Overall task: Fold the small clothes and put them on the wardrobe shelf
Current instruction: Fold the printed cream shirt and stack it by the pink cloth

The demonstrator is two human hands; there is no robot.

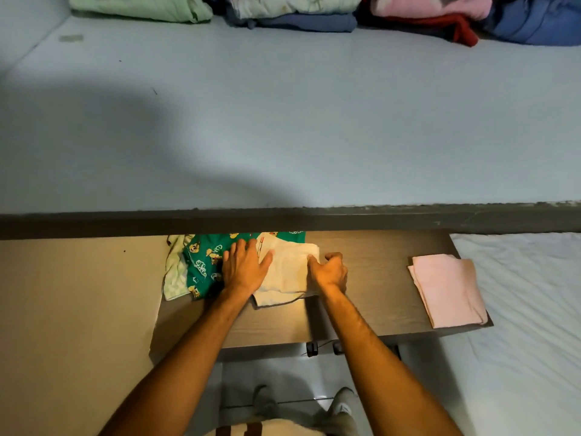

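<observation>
The only writing is on the green cloth (201, 265) with the yellow cartoon animals. It has white, bubbly letters printed here and there between the animals. One bit near the top of the cloth looks like it starts with "C", but the cloth is crumpled and the letters are tilted and blurry, so no whole word can be read. The white cloth (289, 272) on top of it has a small red and pink mark near its upper left corner, too small to tell if it is letters. No numbers, brands or signs can be read.
</observation>
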